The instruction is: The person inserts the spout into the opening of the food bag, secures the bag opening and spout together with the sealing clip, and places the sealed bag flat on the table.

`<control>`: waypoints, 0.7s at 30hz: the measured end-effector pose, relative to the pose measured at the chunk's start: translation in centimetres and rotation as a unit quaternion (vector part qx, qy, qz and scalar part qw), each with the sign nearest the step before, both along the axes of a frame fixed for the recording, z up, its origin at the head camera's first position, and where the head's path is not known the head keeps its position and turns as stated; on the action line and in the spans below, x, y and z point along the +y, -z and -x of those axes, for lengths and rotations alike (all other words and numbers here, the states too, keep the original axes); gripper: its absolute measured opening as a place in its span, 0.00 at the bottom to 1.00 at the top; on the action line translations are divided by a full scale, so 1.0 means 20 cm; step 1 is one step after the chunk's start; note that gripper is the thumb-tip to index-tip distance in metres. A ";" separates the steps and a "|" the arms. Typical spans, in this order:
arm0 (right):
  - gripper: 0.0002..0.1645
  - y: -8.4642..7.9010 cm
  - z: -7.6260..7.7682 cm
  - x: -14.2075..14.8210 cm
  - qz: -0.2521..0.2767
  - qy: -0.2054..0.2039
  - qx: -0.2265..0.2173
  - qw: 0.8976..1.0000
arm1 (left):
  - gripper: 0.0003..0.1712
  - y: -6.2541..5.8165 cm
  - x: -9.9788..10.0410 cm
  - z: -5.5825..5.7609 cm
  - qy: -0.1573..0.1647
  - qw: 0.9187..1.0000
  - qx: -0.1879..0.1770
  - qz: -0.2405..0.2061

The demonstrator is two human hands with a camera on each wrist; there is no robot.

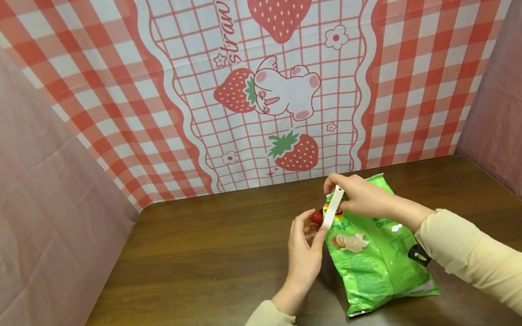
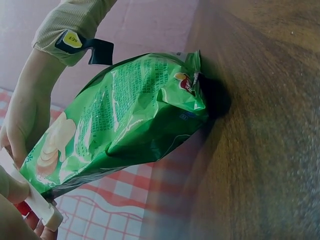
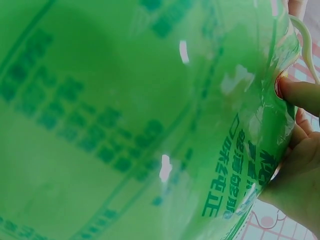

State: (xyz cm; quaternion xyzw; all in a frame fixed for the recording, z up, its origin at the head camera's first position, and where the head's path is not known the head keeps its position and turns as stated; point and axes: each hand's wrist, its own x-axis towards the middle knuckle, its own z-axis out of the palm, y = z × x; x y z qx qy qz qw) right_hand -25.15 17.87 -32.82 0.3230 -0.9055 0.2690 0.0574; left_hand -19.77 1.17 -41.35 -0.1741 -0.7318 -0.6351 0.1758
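Observation:
A green potato chip bag [image 1: 375, 257] stands on the table, its printed side toward me and its top at the far end. Across its upper left corner runs a white bag clip [image 1: 332, 209], long and narrow. My left hand [image 1: 303, 250] pinches the clip's lower end between thumb and fingers. Higher up, my right hand [image 1: 362, 194] grips the top of the bag beside the clip's other end. In the left wrist view the clip [image 2: 37, 202] lies along the bag's top edge, under the left thumb. The bag [image 3: 150, 125] fills most of the right wrist view, with the right thumb pressing into it.
The brown wooden table [image 1: 197, 279] extends left of the bag. Behind it hangs a red-and-white checked cloth [image 1: 125, 92] with strawberry prints. Pink cloth walls [image 1: 27, 213] close in both sides. A black wrist strap [image 1: 419, 255] is by the right sleeve.

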 end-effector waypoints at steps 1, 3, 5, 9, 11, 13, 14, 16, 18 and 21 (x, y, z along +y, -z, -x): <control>0.15 0.00 0.00 0.00 -0.001 0.000 -0.001 1.000 | 0.23 0.00 0.00 0.00 -0.001 1.000 0.000 0.000; 0.15 0.00 0.00 0.00 -0.001 0.001 -0.003 1.000 | 0.23 0.00 0.00 0.00 -0.001 1.000 -0.001 0.000; 0.15 -0.01 0.00 0.00 -0.001 0.003 -0.005 1.000 | 0.22 0.01 0.00 0.01 -0.002 1.000 0.001 -0.001; 0.15 -0.01 -0.01 0.00 0.005 0.006 -0.005 1.000 | 0.22 0.00 0.00 0.00 -0.003 1.000 0.001 -0.003; 0.15 -0.01 -0.01 0.00 0.007 0.010 0.004 1.000 | 0.21 -0.03 -0.01 -0.02 -0.002 1.000 0.002 -0.004; 0.15 -0.01 -0.01 0.00 0.006 0.014 0.018 1.000 | 0.20 -0.06 -0.01 -0.04 -0.002 1.000 0.003 -0.007; 0.15 -0.01 -0.01 0.00 0.006 0.015 0.026 1.000 | 0.20 -0.08 -0.01 -0.05 -0.003 1.000 0.003 -0.007; 0.16 -0.01 -0.01 0.00 0.004 0.017 0.036 0.999 | 0.19 -0.11 -0.02 -0.07 -0.003 1.000 0.005 -0.008; 0.16 -0.01 -0.01 0.00 0.002 0.015 0.038 0.999 | 0.19 -0.12 -0.02 -0.08 -0.004 1.000 0.008 -0.008; 0.18 -0.02 -0.01 0.00 0.000 0.004 0.032 0.999 | 0.20 -0.08 -0.01 -0.05 -0.006 1.000 0.014 -0.009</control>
